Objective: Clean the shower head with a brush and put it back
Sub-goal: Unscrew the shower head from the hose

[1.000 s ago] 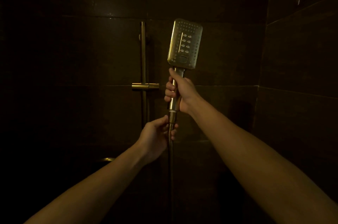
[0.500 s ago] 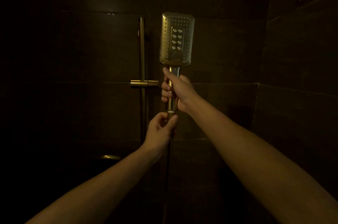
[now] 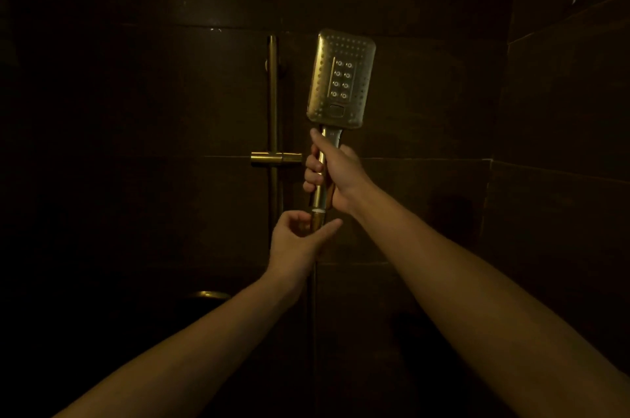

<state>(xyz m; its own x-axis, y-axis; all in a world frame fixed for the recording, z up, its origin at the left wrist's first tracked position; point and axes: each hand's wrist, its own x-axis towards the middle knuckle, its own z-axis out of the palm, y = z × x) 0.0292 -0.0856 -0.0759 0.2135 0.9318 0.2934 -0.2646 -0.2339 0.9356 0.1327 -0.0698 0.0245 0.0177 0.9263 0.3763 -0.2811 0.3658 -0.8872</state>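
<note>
A gold rectangular shower head (image 3: 341, 78) stands upright in front of the dark tiled wall, its nozzle face turned toward me. My right hand (image 3: 335, 175) is wrapped around its handle just below the head. Under that, my left hand (image 3: 300, 240) pinches the gold hose nut (image 3: 317, 221) at the handle's lower end, where a thin white ring shows at the joint. The hose (image 3: 312, 298) hangs down into the dark. No brush is visible.
A gold vertical slide rail (image 3: 272, 103) is fixed to the wall left of the shower head, with its holder bracket (image 3: 276, 158) sticking out to the right. A gold curved fitting (image 3: 209, 294) shows low on the left. Dark tiles form a corner at right.
The shower head has shifted slightly left and turned more squarely toward me. My left hand's fingers have changed their grip on the hose nut, and a white ring now shows at the joint.
</note>
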